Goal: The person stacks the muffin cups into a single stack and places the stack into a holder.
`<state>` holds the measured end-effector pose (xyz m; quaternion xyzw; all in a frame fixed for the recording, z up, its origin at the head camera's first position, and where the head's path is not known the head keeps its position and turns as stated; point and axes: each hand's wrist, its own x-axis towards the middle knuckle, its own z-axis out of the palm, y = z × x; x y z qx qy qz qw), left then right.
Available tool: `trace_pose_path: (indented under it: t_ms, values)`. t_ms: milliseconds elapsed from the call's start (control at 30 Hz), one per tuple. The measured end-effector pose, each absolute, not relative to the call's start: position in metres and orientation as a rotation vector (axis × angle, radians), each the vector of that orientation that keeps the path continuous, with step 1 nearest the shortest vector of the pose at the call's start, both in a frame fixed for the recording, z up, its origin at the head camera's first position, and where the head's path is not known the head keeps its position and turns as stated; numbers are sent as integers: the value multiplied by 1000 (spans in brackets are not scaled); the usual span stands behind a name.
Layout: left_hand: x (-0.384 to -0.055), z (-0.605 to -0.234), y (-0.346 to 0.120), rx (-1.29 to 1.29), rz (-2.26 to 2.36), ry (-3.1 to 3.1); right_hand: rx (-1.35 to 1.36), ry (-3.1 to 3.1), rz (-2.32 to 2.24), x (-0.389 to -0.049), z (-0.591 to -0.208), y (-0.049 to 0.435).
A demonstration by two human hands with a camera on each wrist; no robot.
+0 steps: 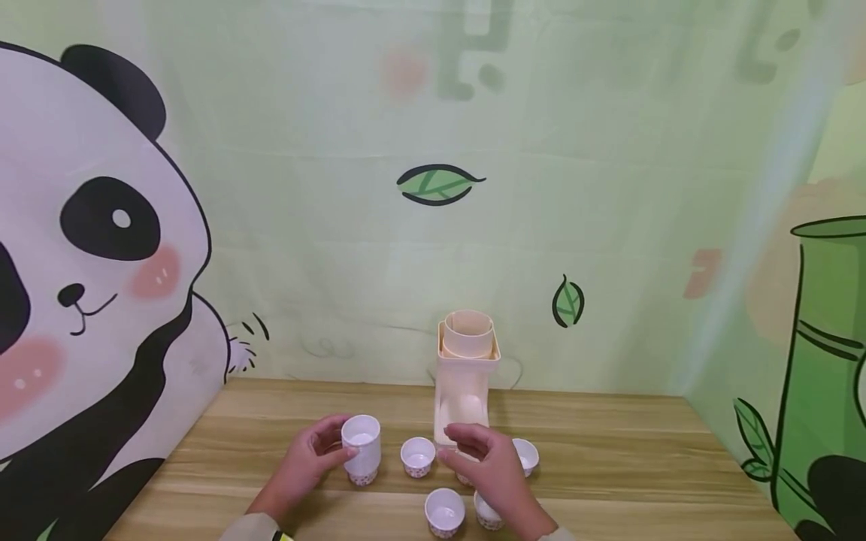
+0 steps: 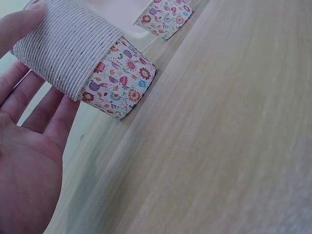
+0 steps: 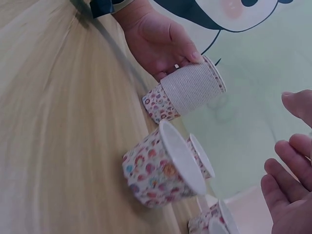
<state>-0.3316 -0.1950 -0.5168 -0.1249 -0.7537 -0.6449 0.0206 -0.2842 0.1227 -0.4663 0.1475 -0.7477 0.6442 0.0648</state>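
Note:
My left hand grips a tall stack of nested paper baking cups, thumb on the near side and fingers behind. In the left wrist view the stack's packed rims form white ridges above a floral-printed bottom cup, whose base is at the wooden table. My right hand hovers over the loose cups, its fingers loosely bent and nothing held in them. Left of it stands a single paper cup; another cup is nearer the front. The right hand partly covers a third cup.
Behind the cups stands a pale pink plastic holder with a round tube in its top. One more paper cup sits right of my right hand. A panda-printed green cloth hangs behind the wooden table.

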Motion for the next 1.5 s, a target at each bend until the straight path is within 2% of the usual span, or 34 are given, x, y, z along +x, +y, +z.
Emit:
trace_pose_path:
  t_ms: [533, 967, 1500]
  values:
    - [-328, -518, -194, -410, -2000, -2313, 260, -2187, 1979, -264, -485, 153]
    - [-327, -514, -193, -401, -2031, -2327, 102, -2343, 1839, -251, -499, 176]
    - [-331, -516, -196, -401, -2000, -2362, 212, -2408, 1924, -251, -516, 187]
